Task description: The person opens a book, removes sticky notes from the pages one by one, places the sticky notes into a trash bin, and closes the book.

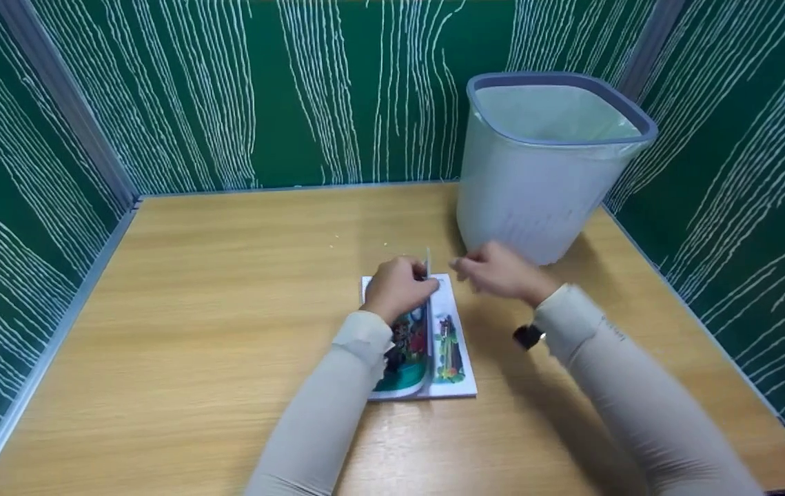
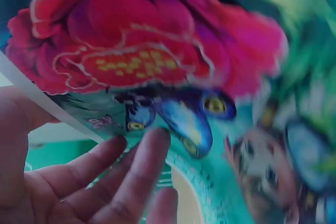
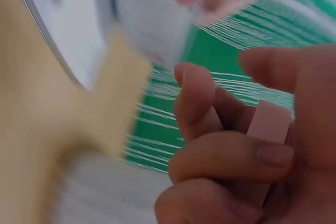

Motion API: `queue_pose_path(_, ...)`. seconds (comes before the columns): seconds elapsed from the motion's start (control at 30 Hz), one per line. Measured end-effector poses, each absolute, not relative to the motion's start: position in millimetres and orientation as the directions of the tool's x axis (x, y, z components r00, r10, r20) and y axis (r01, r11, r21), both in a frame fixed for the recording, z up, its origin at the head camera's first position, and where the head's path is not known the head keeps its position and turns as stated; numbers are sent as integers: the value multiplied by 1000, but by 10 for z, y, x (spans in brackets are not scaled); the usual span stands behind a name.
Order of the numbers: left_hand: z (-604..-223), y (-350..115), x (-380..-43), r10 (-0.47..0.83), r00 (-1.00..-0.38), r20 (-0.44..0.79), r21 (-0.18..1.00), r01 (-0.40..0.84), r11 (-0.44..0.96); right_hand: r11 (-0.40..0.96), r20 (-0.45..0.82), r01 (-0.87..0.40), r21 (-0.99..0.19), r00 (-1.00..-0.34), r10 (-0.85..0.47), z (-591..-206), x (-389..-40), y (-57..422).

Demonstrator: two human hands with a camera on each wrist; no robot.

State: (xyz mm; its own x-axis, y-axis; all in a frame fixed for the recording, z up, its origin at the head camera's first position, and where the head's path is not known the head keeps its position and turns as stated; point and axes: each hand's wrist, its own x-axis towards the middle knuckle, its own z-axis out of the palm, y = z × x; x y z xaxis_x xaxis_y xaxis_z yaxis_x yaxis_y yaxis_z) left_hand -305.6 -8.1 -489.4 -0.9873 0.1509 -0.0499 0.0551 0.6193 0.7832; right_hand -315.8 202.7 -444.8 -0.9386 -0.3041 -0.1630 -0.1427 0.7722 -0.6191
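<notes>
An illustrated book [image 1: 459, 344] lies open on the table. My left hand [image 1: 399, 286] pinches one raised page near its top edge, holding it nearly upright. In the left wrist view that page [image 2: 136, 24] shows a red flower and a blue butterfly, with the left hand's fingers [image 2: 142, 174] on it and the thumb partly hidden behind. My right hand [image 1: 499, 270] hovers just right of the book, apart from it. Its curled lower fingers hold a small pale rectangular block [image 3: 269, 121], eraser-like in shape, against the palm; the index finger and thumb are apart.
A white bin [image 1: 537, 189] with a grey rim and a liner stands at the back right, close beyond my right hand. Green panels [image 1: 309, 89] with white wavy lines enclose the wooden table [image 1: 227, 289]. A few tiny pale specks lie beyond the book.
</notes>
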Motion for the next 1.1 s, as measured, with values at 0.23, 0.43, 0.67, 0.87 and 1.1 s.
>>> queue_pose_path(0.23, -4931, 52, -3024, 223, -970, -99, 704, 90, 704, 642, -237, -35, -766, -913, -333, -4996, -3181, 2019)
queue_pose_path(0.43, -4955, -136, -2974, 338, -922, -191, 678, 125, 725, 620, -196, -80, -781, -911, -364, -5199, -3178, 2041)
queue_pose_path(0.67, -5014, -569, -2887, 378, -910, -172, 600, 208, 772, 456, -274, 97, -884, -899, -341, -5306, -3127, 2088)
queue_pose_path(0.87, -5078, -857, -2801, 409, -890, -202, 585, 226, 779, 392, -174, -8, -920, -888, -427, -5373, -3121, 2077)
queue_pose_path(1.1, -5097, -880, -2774, 407, -891, -200, 587, 224, 778, 501, -169, -56, -863, -905, -391, -5242, -3098, 2066)
